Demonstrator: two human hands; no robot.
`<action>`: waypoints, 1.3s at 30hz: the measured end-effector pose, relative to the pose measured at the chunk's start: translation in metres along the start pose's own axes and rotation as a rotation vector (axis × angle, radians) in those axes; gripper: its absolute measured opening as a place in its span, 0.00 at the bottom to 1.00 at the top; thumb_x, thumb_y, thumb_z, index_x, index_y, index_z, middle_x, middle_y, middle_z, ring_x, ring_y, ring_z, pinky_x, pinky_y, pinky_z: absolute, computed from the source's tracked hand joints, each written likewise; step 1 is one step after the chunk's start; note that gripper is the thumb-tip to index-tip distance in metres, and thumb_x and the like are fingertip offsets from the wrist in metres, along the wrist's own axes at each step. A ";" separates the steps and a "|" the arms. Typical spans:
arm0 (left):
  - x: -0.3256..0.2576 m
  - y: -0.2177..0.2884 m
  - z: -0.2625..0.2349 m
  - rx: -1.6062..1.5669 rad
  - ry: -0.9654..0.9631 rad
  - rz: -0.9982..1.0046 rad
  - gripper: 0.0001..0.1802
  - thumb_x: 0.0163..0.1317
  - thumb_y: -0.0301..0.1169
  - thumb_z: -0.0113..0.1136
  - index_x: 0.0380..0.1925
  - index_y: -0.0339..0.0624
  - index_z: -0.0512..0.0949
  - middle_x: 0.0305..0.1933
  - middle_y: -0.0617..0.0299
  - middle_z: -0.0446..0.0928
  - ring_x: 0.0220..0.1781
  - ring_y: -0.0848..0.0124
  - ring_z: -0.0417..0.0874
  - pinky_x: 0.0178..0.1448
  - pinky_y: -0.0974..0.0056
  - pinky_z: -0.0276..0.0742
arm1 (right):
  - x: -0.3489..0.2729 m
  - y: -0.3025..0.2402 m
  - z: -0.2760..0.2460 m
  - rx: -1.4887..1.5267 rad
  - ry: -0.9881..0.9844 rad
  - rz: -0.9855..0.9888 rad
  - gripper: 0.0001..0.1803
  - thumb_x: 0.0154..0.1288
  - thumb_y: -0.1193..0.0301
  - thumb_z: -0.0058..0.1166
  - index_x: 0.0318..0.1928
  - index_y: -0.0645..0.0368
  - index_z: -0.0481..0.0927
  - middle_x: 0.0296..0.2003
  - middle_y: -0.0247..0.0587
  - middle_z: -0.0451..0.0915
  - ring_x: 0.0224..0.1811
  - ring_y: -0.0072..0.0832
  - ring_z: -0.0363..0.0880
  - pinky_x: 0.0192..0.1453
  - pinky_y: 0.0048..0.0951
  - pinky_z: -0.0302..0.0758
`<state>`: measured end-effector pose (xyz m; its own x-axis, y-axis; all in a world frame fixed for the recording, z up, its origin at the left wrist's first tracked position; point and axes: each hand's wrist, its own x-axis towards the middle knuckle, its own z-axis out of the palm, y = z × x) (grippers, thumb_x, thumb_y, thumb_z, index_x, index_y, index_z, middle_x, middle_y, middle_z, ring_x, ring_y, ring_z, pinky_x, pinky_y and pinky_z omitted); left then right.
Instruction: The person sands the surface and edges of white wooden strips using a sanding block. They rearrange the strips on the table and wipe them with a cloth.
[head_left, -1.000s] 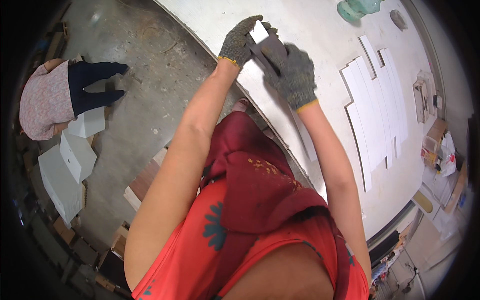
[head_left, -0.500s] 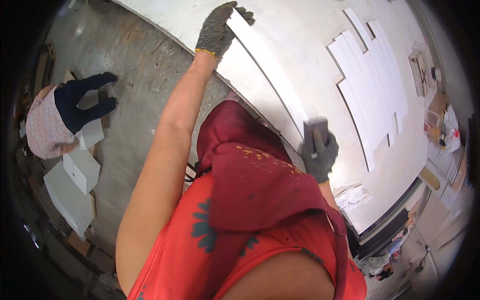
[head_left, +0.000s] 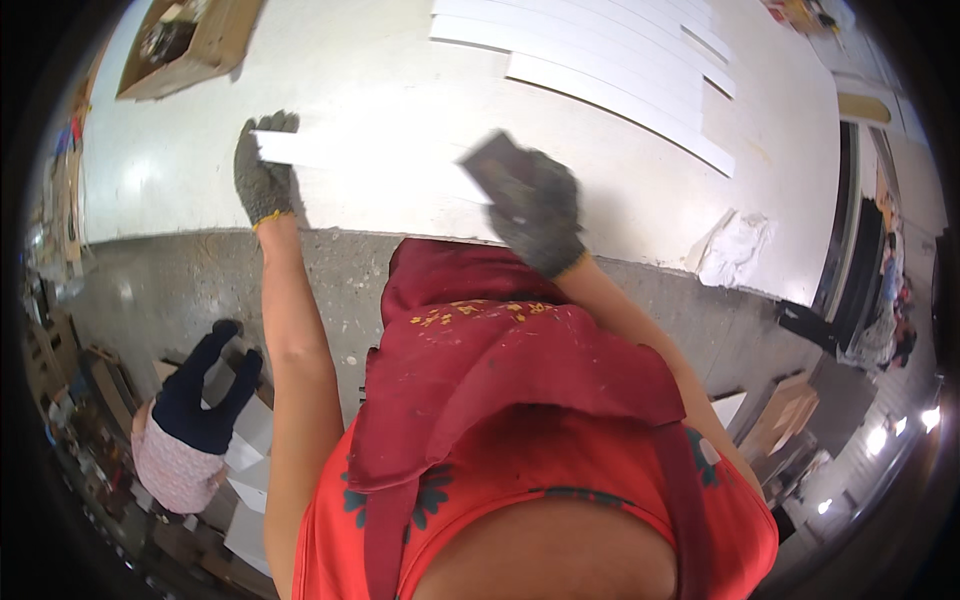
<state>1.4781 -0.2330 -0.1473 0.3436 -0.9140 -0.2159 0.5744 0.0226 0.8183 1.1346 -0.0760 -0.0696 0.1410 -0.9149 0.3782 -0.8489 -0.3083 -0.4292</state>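
Observation:
My left hand, in a dark grey knit glove with a yellow cuff edge, holds the left end of a narrow white strip on the white table. Glare hides much of the strip's middle. At its right end my right hand, gloved alike and smeared by motion, grips a dark rectangular block, which looks like a sanding block. The block is tilted. Whether it touches the strip I cannot tell.
Several white strips lie side by side farther back on the white table. A cardboard box stands at the back left, a crumpled white cloth at the right front edge. Behind at lower left, a person bends near white panels.
The view has turned, so the strip now lies crosswise and the box has come into sight. The dark block has tilted in my right hand. My left hand keeps its hold.

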 end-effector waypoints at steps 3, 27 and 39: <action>-0.011 0.005 0.019 0.016 -0.019 -0.019 0.14 0.72 0.29 0.48 0.49 0.27 0.73 0.48 0.40 0.79 0.54 0.47 0.81 0.69 0.41 0.73 | -0.085 0.056 -0.044 -0.229 -0.082 0.340 0.30 0.49 0.68 0.65 0.57 0.41 0.79 0.50 0.52 0.74 0.50 0.50 0.74 0.54 0.52 0.71; -0.195 -0.126 0.166 -0.310 -0.348 -0.644 0.26 0.64 0.22 0.60 0.62 0.41 0.65 0.56 0.48 0.75 0.57 0.53 0.80 0.63 0.45 0.79 | -0.123 0.128 -0.057 -0.023 0.153 0.053 0.32 0.41 0.74 0.63 0.54 0.44 0.81 0.33 0.51 0.76 0.29 0.53 0.78 0.29 0.49 0.76; -0.188 -0.022 0.170 0.542 -0.309 -0.128 0.20 0.58 0.25 0.65 0.49 0.36 0.72 0.35 0.58 0.79 0.32 0.70 0.81 0.38 0.62 0.80 | -0.025 0.137 -0.080 0.786 -0.034 0.322 0.35 0.53 0.85 0.58 0.65 0.60 0.73 0.58 0.50 0.77 0.62 0.45 0.74 0.57 0.39 0.78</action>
<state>1.2747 -0.1301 -0.0346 0.0203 -0.9724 -0.2326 0.1108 -0.2290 0.9671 0.9740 -0.0740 -0.0722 -0.0211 -0.9925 0.1204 -0.2513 -0.1113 -0.9615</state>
